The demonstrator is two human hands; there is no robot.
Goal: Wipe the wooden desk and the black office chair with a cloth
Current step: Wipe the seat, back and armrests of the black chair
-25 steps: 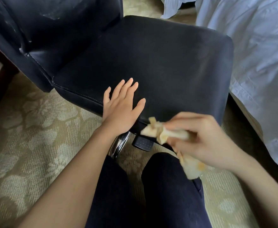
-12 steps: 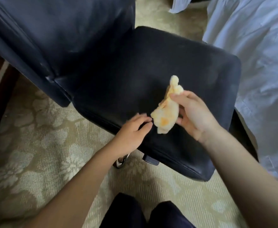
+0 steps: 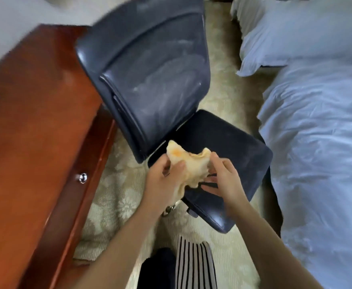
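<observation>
The cloth (image 3: 188,163) is gripped by the left hand (image 3: 163,180) and right hand (image 3: 225,178) above the black office chair (image 3: 223,140) seat (likely being spread for a cleaner wiping face).

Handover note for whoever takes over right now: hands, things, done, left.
Left hand and right hand both grip the cloth, bunched between them over the chair. The desk stands left of the chair.
Done: unclear; pale streaks show on the backrest.
Left: probably wipe the backrest and the rest of the chair, then the desk.
</observation>
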